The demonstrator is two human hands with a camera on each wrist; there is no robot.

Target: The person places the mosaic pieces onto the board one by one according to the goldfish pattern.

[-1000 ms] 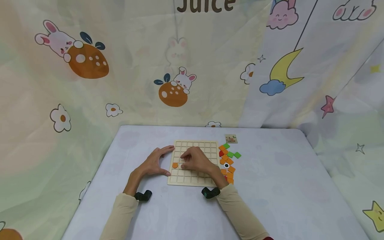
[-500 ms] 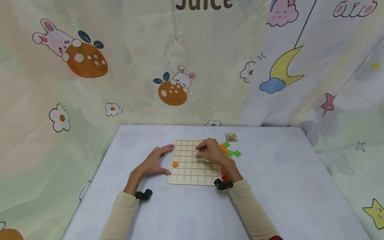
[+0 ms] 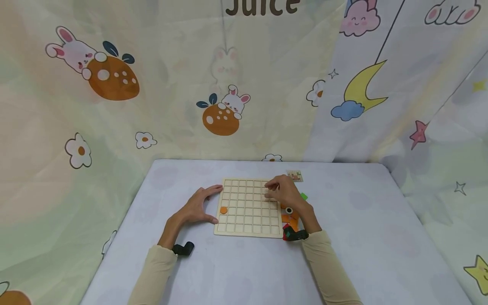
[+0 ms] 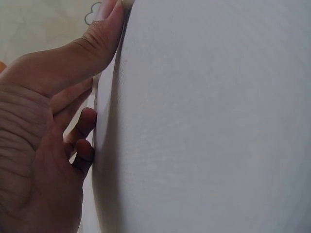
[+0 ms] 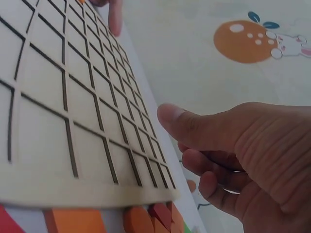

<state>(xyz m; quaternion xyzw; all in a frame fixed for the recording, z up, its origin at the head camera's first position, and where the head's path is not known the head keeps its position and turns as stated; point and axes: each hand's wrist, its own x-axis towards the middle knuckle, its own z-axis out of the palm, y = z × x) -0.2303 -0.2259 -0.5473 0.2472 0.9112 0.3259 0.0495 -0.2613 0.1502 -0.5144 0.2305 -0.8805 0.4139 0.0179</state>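
A pale wooden grid board (image 3: 244,216) lies on the table, with one orange disc (image 3: 223,210) in a cell near its left edge. My left hand (image 3: 196,206) rests at that edge, thumb and forefinger spread and touching it. In the left wrist view, the left thumb (image 4: 92,46) is extended and the other fingers are partly bent. Over the board's upper right part hovers my right hand (image 3: 287,192), its fingers loosely bent. No piece shows between the right thumb (image 5: 194,128) and fingers in the right wrist view.
Orange pieces (image 3: 292,220), a round eye piece (image 3: 289,210) and a green piece (image 3: 303,196) lie along the board's right side, partly hidden by the right arm. A small patterned card (image 3: 295,175) sits behind them. A printed cloth hangs beyond the table (image 3: 343,182).
My right hand has moved right across the board, from near the orange disc to the upper right part, and now covers some loose pieces. The left hand has stayed at the left edge.
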